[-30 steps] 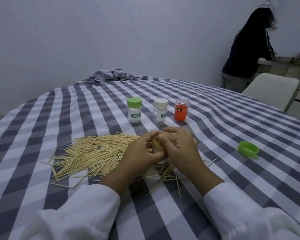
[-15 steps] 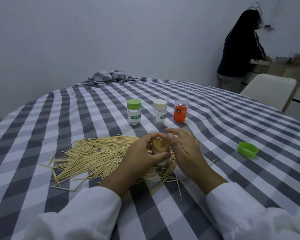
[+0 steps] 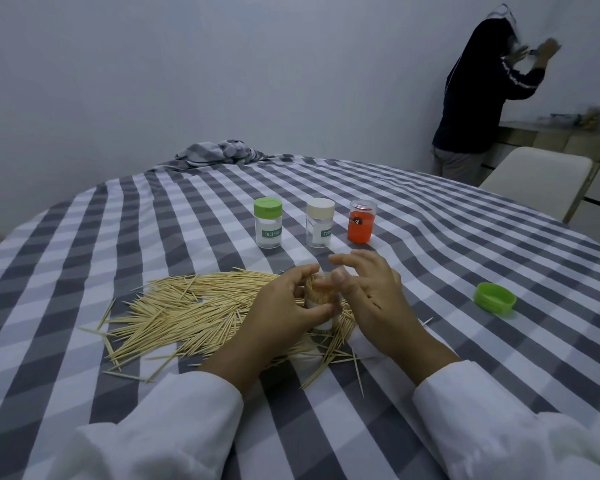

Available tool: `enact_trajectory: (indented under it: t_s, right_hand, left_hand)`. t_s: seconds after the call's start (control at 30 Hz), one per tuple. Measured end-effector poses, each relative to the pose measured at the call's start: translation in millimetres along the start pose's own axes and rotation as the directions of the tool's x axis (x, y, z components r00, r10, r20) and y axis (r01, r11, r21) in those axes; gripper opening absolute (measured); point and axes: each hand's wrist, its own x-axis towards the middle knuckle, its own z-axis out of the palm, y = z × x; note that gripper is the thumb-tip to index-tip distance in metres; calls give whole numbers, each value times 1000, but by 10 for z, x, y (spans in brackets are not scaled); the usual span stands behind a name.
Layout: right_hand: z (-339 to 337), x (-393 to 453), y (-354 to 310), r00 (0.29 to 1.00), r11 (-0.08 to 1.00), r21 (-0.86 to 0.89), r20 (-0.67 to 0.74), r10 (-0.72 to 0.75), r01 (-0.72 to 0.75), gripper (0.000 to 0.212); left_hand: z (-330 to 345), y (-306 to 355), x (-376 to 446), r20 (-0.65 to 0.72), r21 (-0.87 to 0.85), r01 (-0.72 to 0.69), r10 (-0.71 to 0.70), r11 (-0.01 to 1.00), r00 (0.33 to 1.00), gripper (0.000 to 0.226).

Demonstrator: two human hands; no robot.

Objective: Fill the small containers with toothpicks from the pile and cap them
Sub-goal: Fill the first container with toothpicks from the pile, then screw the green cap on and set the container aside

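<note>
Our right hand [image 3: 371, 296] has come off the open container [image 3: 323, 299]: a second ago its fingers were pressed over the mouth together with the left, and now they are spread and loose, holding nothing, just beside the rim. Our left hand [image 3: 288, 303] still grips the container, which stands upright at the right end of the toothpick pile [image 3: 187, 310], near the table's front edge, packed with toothpicks to the brim. We judge filling finished and capping next; the loose green cap [image 3: 495, 299] lies well apart to the right, on the checked tablecloth [image 3: 118, 230].
</note>
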Motion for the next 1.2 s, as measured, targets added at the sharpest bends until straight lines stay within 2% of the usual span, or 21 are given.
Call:
enact_trajectory:
  t_s: [0.17, 0.23, 0.37, 0.43, 0.57, 0.7, 0.83, 0.9, 1.0, 1.2]
  right_hand:
    - [-23, 8, 7, 1000, 1000, 4, -27, 5, -5, 59]
    - [-45, 9, 9, 1000, 999, 29, 11, 27, -27, 53]
    - [-150, 20, -27, 974, 936, 272, 95, 206, -224, 32]
    - [-277, 40, -5, 953, 907, 293, 130, 275, -302, 29]
    - [-594, 81, 155, 900, 879, 194, 93, 425, -435, 27]
    - [-921, 27, 459, 818, 830, 114, -145, 557, -546, 26]
    - [-1094, -48, 762, 655, 714, 31, -373, 657, -699, 38]
    - [-1124, -72, 904, 621, 659, -25, -365, 694, -751, 49]
    - [-1097, -128, 1030, 607, 594, -135, -251, 754, -793, 60]
    - [-1070, -139, 952, 631, 635, -65, -235, 740, -770, 42]
  left_hand:
    - [-11, 8, -4, 3, 9, 3, -3, 1000, 1000, 72]
    - [-13, 8, 1, 2, 6, 11, -11, 1000, 1000, 72]
    - [0, 18, 0, 7, -5, 26, -26, 1000, 1000, 74]
    - [12, 37, -9, 11, -7, 27, -27, 1000, 1000, 73]
    - [50, 82, -26, 9, -12, 31, -31, 999, 999, 71]
    - [102, 64, -33, 26, -49, 44, -43, 998, 999, 71]
    - [119, 35, -32, 47, -90, 47, -43, 995, 998, 72]
    - [119, 23, -25, 59, -111, 53, -46, 992, 997, 73]
    - [120, 10, -15, 59, -116, 49, -42, 992, 997, 72]
    - [115, 4, -19, 66, -156, 67, -57, 985, 996, 72]
